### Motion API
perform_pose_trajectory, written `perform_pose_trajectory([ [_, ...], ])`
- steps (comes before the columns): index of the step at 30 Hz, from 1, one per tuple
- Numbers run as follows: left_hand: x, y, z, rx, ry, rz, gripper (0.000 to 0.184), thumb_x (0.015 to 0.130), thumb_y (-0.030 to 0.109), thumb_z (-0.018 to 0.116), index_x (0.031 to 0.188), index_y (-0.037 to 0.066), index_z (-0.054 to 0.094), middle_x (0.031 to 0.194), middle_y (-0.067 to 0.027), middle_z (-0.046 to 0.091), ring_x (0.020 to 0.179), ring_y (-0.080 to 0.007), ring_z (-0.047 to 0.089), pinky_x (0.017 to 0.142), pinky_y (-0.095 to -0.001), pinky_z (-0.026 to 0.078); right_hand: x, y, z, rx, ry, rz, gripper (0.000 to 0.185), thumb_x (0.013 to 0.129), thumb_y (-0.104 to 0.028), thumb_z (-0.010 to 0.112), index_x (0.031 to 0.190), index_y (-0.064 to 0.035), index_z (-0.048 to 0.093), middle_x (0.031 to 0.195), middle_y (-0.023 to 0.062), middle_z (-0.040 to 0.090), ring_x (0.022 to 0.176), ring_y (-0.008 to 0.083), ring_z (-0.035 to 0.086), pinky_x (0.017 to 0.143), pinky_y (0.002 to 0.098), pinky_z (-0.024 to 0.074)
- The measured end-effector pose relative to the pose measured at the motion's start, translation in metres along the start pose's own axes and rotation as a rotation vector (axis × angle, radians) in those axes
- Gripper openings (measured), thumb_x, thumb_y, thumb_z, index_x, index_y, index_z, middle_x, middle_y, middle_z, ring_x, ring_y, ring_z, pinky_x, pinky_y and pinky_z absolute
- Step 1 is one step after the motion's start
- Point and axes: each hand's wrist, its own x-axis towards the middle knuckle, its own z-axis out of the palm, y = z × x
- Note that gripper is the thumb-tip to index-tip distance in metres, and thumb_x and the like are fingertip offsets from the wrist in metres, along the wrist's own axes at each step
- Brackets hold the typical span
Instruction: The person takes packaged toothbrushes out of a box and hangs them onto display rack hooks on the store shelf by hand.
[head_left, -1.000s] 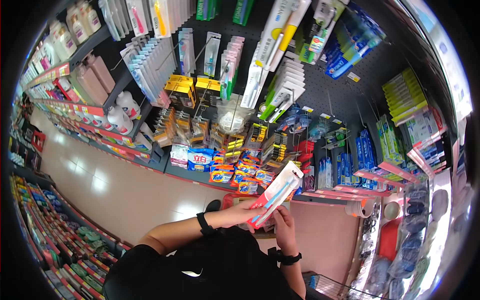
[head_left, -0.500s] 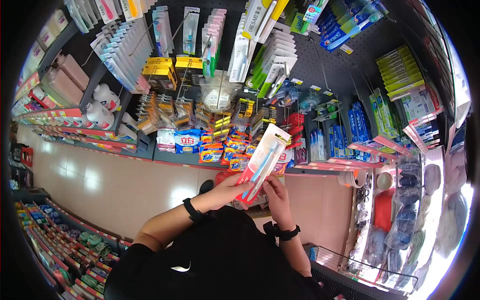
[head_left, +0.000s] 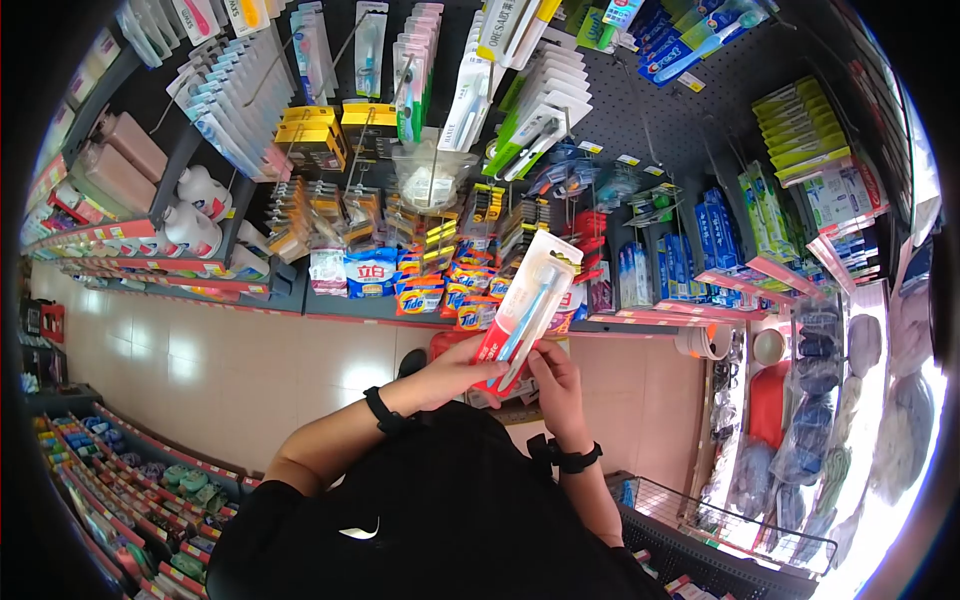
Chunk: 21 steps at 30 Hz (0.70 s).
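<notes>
A toothbrush pack (head_left: pixel 530 305), with a pale card and a red lower end, is held tilted in front of my body. Blue and light-coloured handles show through its clear front. My left hand (head_left: pixel 452 376) grips the lower end, thumb across the front. At the lower right edge, my right hand (head_left: pixel 560 388) has its fingers curled and seems to pinch the pack; the exact contact is partly hidden. Behind the pack, Tide detergent bags (head_left: pixel 418 294) sit on the low shelf.
Hanging toothbrush packs (head_left: pixel 232 112) fill the pegboard ahead. White bottles (head_left: pixel 192 230) stand on the left shelves. Boxed toothpaste (head_left: pixel 722 245) is stacked to the right. A wire basket (head_left: pixel 725 520) is at lower right, a low goods rack (head_left: pixel 135 500) at lower left. Tiled floor (head_left: pixel 190 350) lies between.
The toothbrush pack has shifted slightly and turned a little, with its front facing me more squarely. Both hands stay at its lower end. The shelf view has moved slightly up and left.
</notes>
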Motion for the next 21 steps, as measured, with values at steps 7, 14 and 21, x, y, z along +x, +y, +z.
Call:
perform_pose_trajectory([
  [7,0.0024,-0.0023,-0.0029,-0.031,-0.02,-0.016,0.047,0.098,0.018,0.058,0.141,0.007,0.042,0.119,-0.0111,0.06,0.106,-0.0233,0.063,0.076,-0.0374,0.061,-0.0007,-0.0078,0.0031,0.006,0.011,-0.001,0.02,0.102,-0.01,0.053,0.115,0.0007,0.061,0.094,0.0009,0.064,0.084,0.0068,0.056,0.079,0.024,0.0474],
  [14,0.0028,-0.0023,-0.0019,-0.047,-0.023,-0.023,0.05,0.097,0.019,0.059,0.143,0.007,0.041,0.121,-0.0114,0.059,0.108,-0.0233,0.062,0.078,-0.0379,0.06,-0.0013,-0.008,0.001,0.006,-0.001,-0.018,0.019,0.101,-0.01,0.053,0.115,0.0009,0.062,0.093,0.0005,0.063,0.085,0.0069,0.056,0.079,0.0238,0.047],
  [21,0.0026,-0.0039,-0.0008,-0.052,-0.041,-0.01,0.054,0.096,0.019,0.061,0.145,0.009,0.039,0.124,-0.0103,0.057,0.11,-0.0224,0.061,0.08,-0.0375,0.06,-0.0003,0.0002,-0.0045,-0.047,0.029,-0.041,0.019,0.102,-0.011,0.051,0.114,0.0007,0.062,0.094,0.0013,0.065,0.083,0.0068,0.057,0.077,0.0237,0.0477],
])
